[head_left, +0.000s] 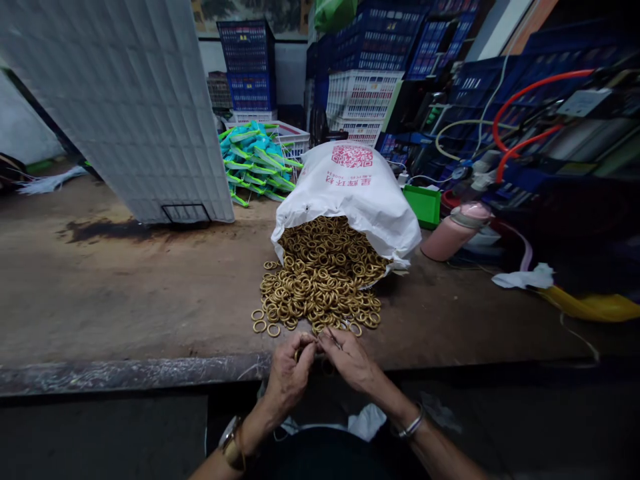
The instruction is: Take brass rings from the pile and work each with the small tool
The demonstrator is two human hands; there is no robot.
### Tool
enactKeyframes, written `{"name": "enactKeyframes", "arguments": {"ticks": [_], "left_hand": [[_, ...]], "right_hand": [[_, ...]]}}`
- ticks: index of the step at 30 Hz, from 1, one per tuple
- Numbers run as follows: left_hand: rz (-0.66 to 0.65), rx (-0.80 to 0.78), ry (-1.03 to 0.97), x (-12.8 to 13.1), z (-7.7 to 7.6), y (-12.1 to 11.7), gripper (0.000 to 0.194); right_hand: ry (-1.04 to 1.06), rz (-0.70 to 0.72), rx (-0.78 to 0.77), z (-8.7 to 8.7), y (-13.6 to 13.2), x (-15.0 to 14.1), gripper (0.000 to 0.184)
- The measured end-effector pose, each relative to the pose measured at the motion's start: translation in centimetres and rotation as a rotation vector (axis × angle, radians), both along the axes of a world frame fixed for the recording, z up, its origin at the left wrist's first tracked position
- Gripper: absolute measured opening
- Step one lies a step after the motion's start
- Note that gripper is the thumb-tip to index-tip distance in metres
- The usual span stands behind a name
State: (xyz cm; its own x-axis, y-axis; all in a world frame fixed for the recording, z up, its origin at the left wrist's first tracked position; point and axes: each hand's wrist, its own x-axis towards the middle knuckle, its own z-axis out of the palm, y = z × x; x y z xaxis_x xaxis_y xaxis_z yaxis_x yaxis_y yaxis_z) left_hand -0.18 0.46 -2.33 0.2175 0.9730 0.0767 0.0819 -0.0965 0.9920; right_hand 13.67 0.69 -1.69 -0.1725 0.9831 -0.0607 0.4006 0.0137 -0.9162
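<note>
My left hand [290,375] is closed at the table's front edge, with part of a brass-coloured ring [299,354] showing between its fingers. Fingertips nearly meet those of my right hand [353,363], which is pinched closed; a thin dark thing shows at its fingers, too small to name. Just beyond both hands spreads a heap of brass-coloured rings [320,293]. It spills from the mouth of a white sack [350,193] with red print, lying on its side.
The worn wooden table [150,293] ends close to my hands. A tall white quilted panel [135,113] stands at left. Teal-and-green pieces [257,160] are piled behind the sack. A pink bottle [453,233], green tray [423,205] and red hose [515,107] are at right; crates [365,93] are stacked behind.
</note>
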Motion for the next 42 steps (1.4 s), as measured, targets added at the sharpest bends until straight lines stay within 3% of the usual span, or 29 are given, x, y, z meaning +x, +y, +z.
{"name": "enactKeyframes", "arguments": {"ticks": [9, 14, 18, 22, 26, 29, 31, 34, 40, 42], "left_hand": [[0.089, -0.074, -0.047, 0.0, -0.1, -0.4, 0.016], [0.062, -0.507, -0.309, -0.1, 0.1, -0.1, 0.024], [-0.012, -0.679, -0.495, -0.2, 0.3, 0.2, 0.028], [-0.020, -0.576, -0.328, 0.0, 0.3, -0.1, 0.024], [0.146, -0.211, -0.079, 0.0, 0.0, -0.7, 0.024], [0.055, 0.019, 0.017, -0.1, -0.3, -0.9, 0.020], [-0.006, 0.066, 0.036, -0.1, -0.4, -0.9, 0.016], [0.010, -0.023, -0.021, -0.1, -0.5, -0.6, 0.016], [-0.007, -0.415, -0.203, 0.0, 0.0, -0.3, 0.026], [-0.036, -0.478, -0.197, 0.0, 0.1, -0.3, 0.030]], "right_hand": [[0.241, -0.099, -0.215, 0.1, -0.2, -0.7, 0.028], [0.193, -0.108, -0.128, -0.2, -0.2, -0.7, 0.024], [0.133, -0.110, -0.005, -0.4, -0.1, -0.7, 0.020], [0.152, -0.187, -0.057, -0.5, 0.2, -1.0, 0.013], [0.164, -0.264, -0.120, -0.8, 0.5, -1.1, 0.015], [0.181, -0.284, -0.150, -1.1, 0.5, -1.1, 0.015], [0.205, -0.285, -0.181, -1.2, 0.5, -1.2, 0.017], [0.222, -0.275, -0.179, -0.6, 0.5, -1.4, 0.019], [0.180, -0.225, -0.152, 0.6, 0.5, -1.5, 0.019], [0.173, -0.222, -0.143, 0.6, 0.5, -1.4, 0.020]]}}
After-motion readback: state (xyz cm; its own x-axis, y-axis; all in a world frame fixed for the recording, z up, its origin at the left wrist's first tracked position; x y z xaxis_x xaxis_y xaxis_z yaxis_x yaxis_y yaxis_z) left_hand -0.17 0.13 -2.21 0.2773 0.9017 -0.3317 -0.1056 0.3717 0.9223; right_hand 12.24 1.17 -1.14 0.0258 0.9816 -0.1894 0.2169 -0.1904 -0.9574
